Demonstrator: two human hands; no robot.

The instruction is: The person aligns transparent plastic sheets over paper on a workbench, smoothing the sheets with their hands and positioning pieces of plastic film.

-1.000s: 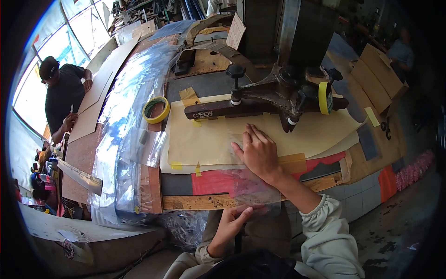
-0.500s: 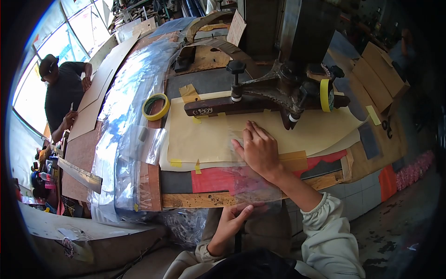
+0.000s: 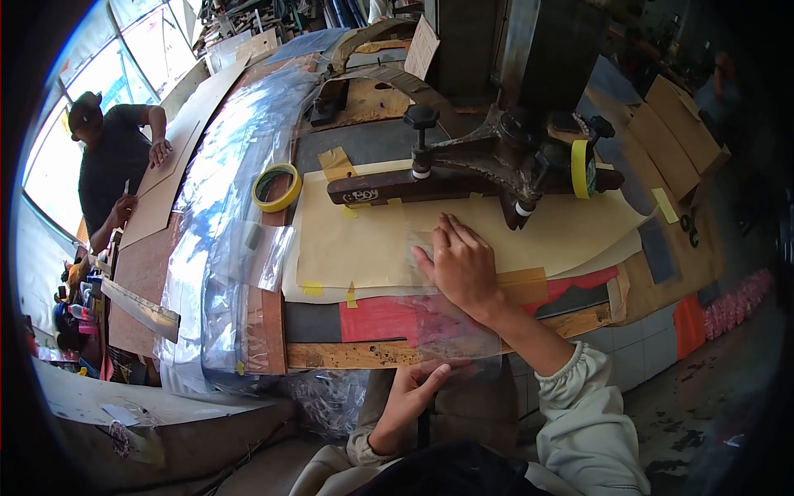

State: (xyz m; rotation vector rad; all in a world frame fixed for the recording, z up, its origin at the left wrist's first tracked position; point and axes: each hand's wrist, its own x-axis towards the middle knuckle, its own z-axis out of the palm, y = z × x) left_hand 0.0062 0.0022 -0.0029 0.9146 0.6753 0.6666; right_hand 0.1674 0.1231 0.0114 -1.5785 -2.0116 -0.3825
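Landmark: the long dark-brown clamp bar (image 3: 376, 192). On its near side, a large cream paper sheet (image 3: 356, 244) lies on the worktop (image 3: 356, 355). A strip of clear plastic film (image 3: 451, 326) overlaps the sheet, running from near the bar past the worktop's near edge.

The right hand (image 3: 463, 277) presses on the film, palm down, its grip unclosed, fingers pointing toward the bar. The left hand (image 3: 411, 403), farther out from the bar, meets the film's lower end; whether its grip pinches the film cannot be told.

Step in hand, as judged: positioning the film. The next move appears to call for steady pressure and even tension. A yellow tape roll (image 3: 285, 202) sits left of the bar.
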